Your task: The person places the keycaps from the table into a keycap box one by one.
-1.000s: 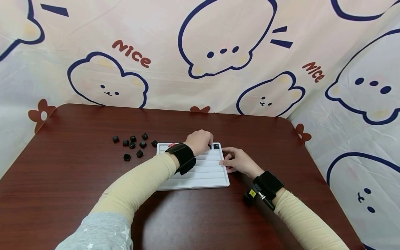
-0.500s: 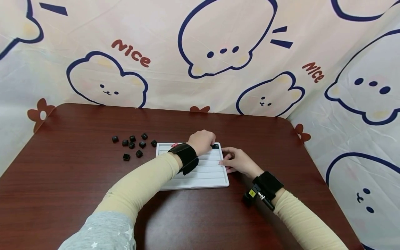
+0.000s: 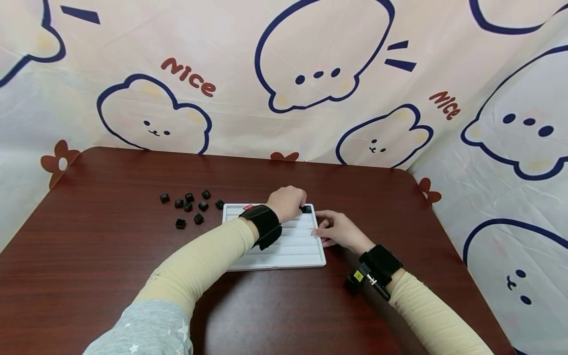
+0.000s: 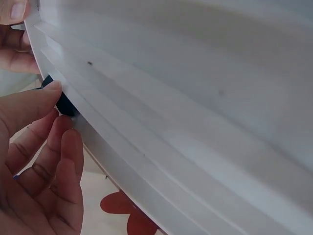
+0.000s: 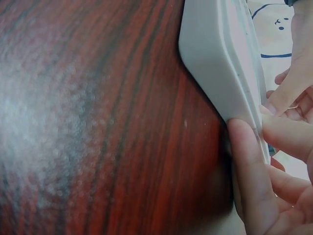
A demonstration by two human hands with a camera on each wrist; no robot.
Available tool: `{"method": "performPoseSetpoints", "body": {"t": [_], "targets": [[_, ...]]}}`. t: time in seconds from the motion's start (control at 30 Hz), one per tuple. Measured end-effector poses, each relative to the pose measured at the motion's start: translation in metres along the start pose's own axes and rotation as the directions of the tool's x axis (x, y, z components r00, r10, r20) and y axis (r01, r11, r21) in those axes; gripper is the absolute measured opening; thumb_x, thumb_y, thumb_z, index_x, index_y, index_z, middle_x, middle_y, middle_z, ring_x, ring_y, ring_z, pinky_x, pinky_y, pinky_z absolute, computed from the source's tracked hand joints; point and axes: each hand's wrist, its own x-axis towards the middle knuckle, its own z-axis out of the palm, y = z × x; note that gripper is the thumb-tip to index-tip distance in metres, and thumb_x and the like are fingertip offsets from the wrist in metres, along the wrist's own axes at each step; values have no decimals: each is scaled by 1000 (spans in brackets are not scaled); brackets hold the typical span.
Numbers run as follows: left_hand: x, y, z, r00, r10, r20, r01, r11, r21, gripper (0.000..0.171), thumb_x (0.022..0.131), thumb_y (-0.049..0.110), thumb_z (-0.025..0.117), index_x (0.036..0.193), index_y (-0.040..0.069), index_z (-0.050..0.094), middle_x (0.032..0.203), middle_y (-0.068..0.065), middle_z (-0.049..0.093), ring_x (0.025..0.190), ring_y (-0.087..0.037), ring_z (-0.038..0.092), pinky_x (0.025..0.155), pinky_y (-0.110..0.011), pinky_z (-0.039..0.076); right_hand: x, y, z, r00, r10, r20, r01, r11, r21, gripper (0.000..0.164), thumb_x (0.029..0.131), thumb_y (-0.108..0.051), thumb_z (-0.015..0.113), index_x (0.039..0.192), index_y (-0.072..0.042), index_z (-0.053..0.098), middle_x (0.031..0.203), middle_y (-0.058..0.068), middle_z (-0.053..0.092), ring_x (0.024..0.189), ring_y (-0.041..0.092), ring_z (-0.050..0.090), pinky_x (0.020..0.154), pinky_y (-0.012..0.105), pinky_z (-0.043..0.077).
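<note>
Black block going into tray's far row, by appearance.
Left hand (image 3: 286, 203) pinches black block (image 4: 65, 105) near white tray's (image 3: 293, 249) far-right corner; right hand (image 3: 342, 231) grips right edge. Next calls for gentle release.

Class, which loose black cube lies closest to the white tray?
The rightmost loose cube, beside the far left corner of the tray; the others lie farther left.

The left hand (image 3: 286, 203) and forearm (image 3: 195, 261) partly hide the white tray (image 3: 297, 249), whose red label (image 3: 248, 207) is too small to read.
</note>
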Motion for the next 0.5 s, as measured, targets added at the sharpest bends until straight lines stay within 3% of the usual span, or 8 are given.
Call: {"method": "performPoseSetpoints", "body": {"t": [0.2, 0.5], "targets": [[-5, -6, -7, 1000, 23, -21, -23, 1000, -8, 7, 96, 17, 74, 98, 11, 72, 91, -1, 68, 78, -17, 60, 66, -28, 50, 2, -1, 2, 1000, -4, -5, 4, 1000, 0, 62, 95, -4, 73, 149, 6, 44, 91, 13, 59, 70, 15, 63, 64, 31, 60], [-26, -18, -19, 993, 74, -93, -76, 997, -13, 6, 99, 18, 71, 98, 12, 73, 90, 0, 66, 80, -15, 58, 68, -25, 50, 1, 3, 1, 1000, 1, -4, -1, 1000, -5, 62, 95, -6, 73, 149, 6, 44, 91, 13, 58, 71, 17, 63, 65, 32, 60]]}}
